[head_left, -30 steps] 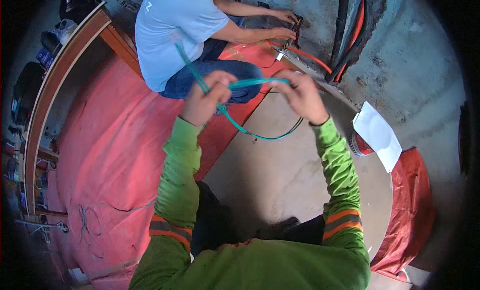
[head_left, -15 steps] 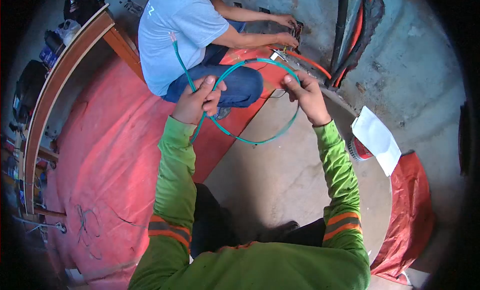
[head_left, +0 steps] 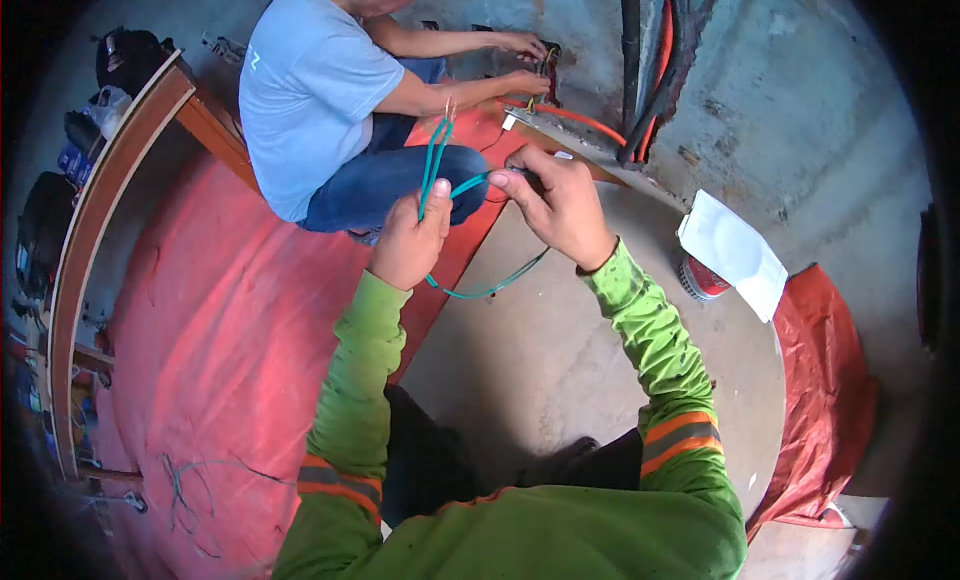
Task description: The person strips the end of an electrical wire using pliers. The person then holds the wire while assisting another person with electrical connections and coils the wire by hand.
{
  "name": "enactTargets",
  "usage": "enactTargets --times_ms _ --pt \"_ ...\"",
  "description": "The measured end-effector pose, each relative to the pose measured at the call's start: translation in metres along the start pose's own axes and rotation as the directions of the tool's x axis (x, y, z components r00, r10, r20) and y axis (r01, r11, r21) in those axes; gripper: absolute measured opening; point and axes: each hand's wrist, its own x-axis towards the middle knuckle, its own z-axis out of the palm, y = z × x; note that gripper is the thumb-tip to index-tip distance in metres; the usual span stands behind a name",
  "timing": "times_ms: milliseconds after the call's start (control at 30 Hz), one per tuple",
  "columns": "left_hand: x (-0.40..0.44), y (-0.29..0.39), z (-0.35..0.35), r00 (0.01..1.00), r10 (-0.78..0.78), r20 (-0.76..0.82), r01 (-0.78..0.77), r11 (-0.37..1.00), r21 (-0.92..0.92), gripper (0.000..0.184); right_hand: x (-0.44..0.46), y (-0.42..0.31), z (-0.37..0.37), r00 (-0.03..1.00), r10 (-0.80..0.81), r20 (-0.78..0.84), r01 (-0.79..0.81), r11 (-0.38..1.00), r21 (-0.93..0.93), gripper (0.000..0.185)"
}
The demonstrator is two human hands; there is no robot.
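Observation:
A thin green electrical wire is looped between my hands, with bare copper ends pointing up above my left hand. My left hand is closed around the wire strands, thumb uppermost. Across from it, my right hand pinches the wire between thumb and curled fingers. The lower part of the loop hangs below and between both hands. Some of the wire inside each grip is hidden by my fingers.
A co-worker crouches ahead, both hands at an open wall box with wires. Orange conduit runs along the wall's foot. Red sheeting covers the floor at left, beside a wooden frame. White paper rests on a bucket.
My right hand has moved left, closer to my left hand, and the loop has become smaller. The wire ends now stand together above my left hand. The view has shifted slightly.

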Motion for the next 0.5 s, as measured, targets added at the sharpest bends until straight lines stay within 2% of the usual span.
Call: enactTargets --times_ms 100,200,300,333,433,500 --pt "0.003 -0.005 0.004 0.963 0.264 -0.051 -0.255 0.957 0.140 0.051 -0.004 -0.005 -0.006 0.996 0.045 0.073 -0.060 0.974 0.219 0.026" --pt "0.007 -0.014 0.012 0.972 0.233 -0.018 -0.227 0.961 0.157 0.047 -0.010 0.001 -0.003 0.998 0.040 0.046 -0.046 0.992 0.117 0.021" --pt "0.007 -0.013 0.016 0.984 0.144 0.106 -0.159 0.974 0.160 0.044 -0.012 0.016 -0.007 0.997 -0.032 0.069 0.024 0.993 0.115 0.021" --pt "0.005 -0.011 0.019 0.979 0.162 0.123 -0.180 0.971 0.158 0.056 -0.011 0.019 -0.010 0.995 -0.064 0.080 0.055 0.993 0.104 0.022" --pt "0.009 -0.025 0.021 0.965 0.206 0.160 -0.235 0.952 0.193 0.056 -0.012 0.022 -0.015 0.986 -0.106 0.130 0.097 0.993 0.073 0.024" --pt "0.009 -0.022 0.017 0.979 0.088 0.185 -0.125 0.972 0.199 0.047 -0.015 0.024 -0.015 0.980 -0.077 0.185 0.068 0.996 0.055 0.024"
